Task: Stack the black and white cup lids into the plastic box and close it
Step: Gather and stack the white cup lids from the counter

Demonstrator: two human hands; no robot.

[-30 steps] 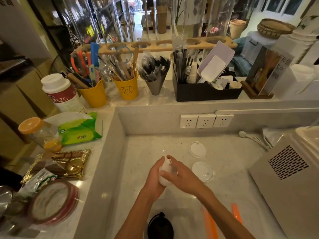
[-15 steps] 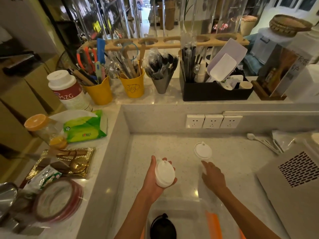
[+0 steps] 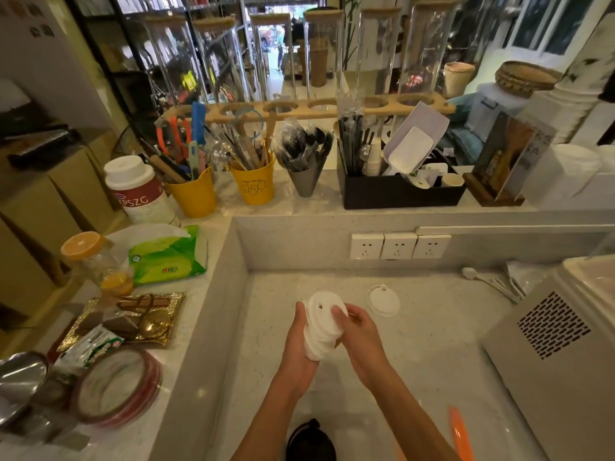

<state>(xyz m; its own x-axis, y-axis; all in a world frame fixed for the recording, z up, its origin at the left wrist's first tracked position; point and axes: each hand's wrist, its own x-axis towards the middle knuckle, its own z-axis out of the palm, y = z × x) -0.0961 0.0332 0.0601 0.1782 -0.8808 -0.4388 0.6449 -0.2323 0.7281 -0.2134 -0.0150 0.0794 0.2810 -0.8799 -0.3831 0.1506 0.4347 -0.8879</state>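
Observation:
A stack of white cup lids point(image 3: 322, 327) is held upright-tilted over the lower counter between both hands. My left hand point(image 3: 298, 341) grips the stack from the left and below. My right hand point(image 3: 357, 334) presses on its top lid from the right. One white lid point(image 3: 382, 300) lies alone on the counter just beyond my right hand. A stack of black lids point(image 3: 310, 442) shows at the bottom edge, inside a clear plastic box point(image 3: 376, 424) with orange clasps point(image 3: 461, 434); the box is only partly in view.
A grey machine point(image 3: 552, 344) with a vent grille fills the right side. White spoons point(image 3: 489, 281) lie near it. Wall sockets point(image 3: 399, 246) sit on the back step. The raised ledge at left holds tape rolls point(image 3: 116, 384), a tissue pack point(image 3: 166, 257) and yellow utensil buckets point(image 3: 194, 194).
My right hand reached out to the counter, came back and now presses a lid onto the stack in my left hand. One loose lid fewer lies on the counter.

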